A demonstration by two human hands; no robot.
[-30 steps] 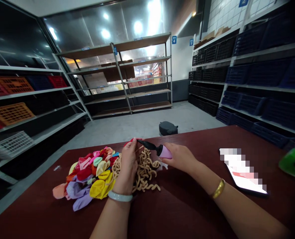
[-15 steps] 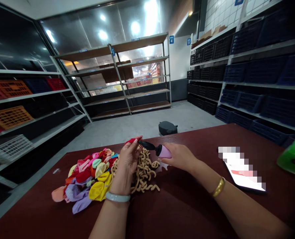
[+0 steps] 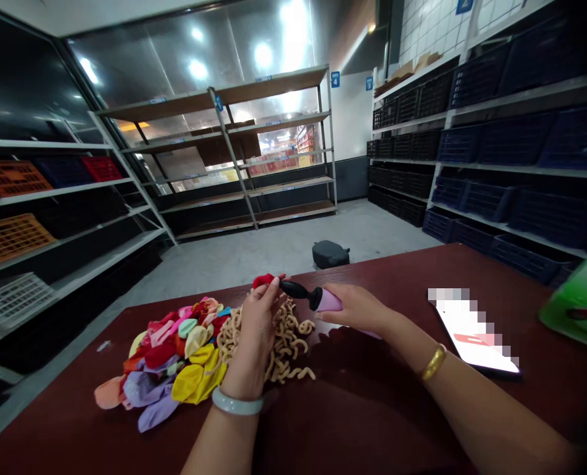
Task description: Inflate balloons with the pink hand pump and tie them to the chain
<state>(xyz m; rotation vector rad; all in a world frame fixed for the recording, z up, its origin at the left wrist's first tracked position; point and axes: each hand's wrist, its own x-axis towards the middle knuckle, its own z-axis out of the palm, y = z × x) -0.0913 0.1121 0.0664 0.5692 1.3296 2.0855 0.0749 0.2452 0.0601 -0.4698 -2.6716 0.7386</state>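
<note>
My left hand (image 3: 256, 323) pinches a red balloon (image 3: 263, 280) by its neck, held against the black nozzle of a small purple hand pump (image 3: 318, 299). My right hand (image 3: 355, 309) is wrapped round the pump's purple body. Both hands hover just above the dark red table (image 3: 372, 409). Below my left hand lies a heap of tan curly cords (image 3: 286, 346). Left of it sits a pile of flat coloured balloons (image 3: 172, 359).
A phone (image 3: 474, 330) with a lit screen lies on the table to the right, and a green plastic thing (image 3: 580, 303) stands at the right edge. A dark bag (image 3: 330, 253) sits on the floor beyond the table. Shelving with crates lines both sides.
The view has drifted slightly left and down. The red balloon's neck has come closer onto the pump nozzle; both hands stay in about the same place.
</note>
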